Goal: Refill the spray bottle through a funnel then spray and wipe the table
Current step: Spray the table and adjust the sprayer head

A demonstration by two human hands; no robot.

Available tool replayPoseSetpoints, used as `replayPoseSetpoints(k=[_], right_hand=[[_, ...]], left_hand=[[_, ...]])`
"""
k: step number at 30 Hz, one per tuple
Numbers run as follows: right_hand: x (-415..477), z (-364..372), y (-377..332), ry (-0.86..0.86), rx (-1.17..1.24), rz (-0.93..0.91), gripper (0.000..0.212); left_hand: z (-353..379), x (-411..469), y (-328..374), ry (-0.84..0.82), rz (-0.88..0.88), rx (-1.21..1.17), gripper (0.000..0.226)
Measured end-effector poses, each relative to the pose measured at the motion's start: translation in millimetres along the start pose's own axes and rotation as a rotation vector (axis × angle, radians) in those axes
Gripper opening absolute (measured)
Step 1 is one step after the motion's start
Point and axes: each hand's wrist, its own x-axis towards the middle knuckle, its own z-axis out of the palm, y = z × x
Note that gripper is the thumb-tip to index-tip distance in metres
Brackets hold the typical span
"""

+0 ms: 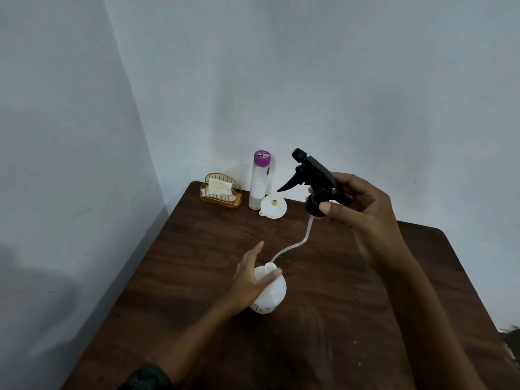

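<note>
While my right hand (363, 209) grips the black spray head (312, 175), its tube (292, 246) trailing down toward the neck, my left hand (250, 280) rests against the white spray bottle (274, 294) on the worktop (337, 305), fingers straight, thumb across its shoulder. Beyond my left hand sit the funnel (273, 206) and a purple-capped bottle (259, 181).

**One head-worn view, forward and down**

We look from a single wide-angle camera set above and behind the left hand (247, 280) and right hand (363, 204), tilted down onto the table (323, 333). The left hand sits low at mid-frame; the right hand, raised with the spray head (312, 170), is nearest us. Beyond them our view reaches the wall corner (142, 136).
</note>
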Motion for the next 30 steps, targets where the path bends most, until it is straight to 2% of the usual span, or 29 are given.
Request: replayPoseSetpoints(k=[2, 4, 6, 9, 11, 20, 27, 30], right_hand=[[0.8, 1.8, -1.6, -0.022, -0.008, -0.013, 0.039], [1.7, 3.0, -3.2, -0.034, -0.009, -0.026, 0.038], [2.4, 3.1, -5.5, -0.046, -0.014, -0.039, 0.038], [3.7, 3.0, -8.5, -0.073, -0.020, -0.057, 0.038], [4.0, 1.8, -8.9, -0.069, -0.023, -0.058, 0.038], [1.4, 1.5, -14.8, -0.075, -0.008, -0.078, 0.038], [2.6, 1.1, -12.4, -0.052, -0.077, -0.108, 0.042], [4.8, -0.8, -17.1, 0.009, -0.049, -0.141, 0.046]], left_hand=[[-9.8, 6.6, 22.3, 0.070, 0.116, -0.025, 0.061], [-21.0, 12.6, 41.3, 0.074, 0.197, 0.066, 0.031], [-29.5, 18.0, 48.9, 0.021, 0.214, 0.132, 0.020], [-39.5, 20.3, 47.3, -0.148, 0.190, 0.142, 0.024], [-40.8, 19.9, 46.1, -0.182, 0.195, 0.143, 0.027], [-38.9, 16.6, 44.6, 0.039, 0.274, 0.132, 0.020], [-37.1, 18.1, 49.1, 0.091, 0.282, 0.158, 0.019], [-40.1, 20.5, 56.1, 0.120, 0.284, 0.184, 0.017]])
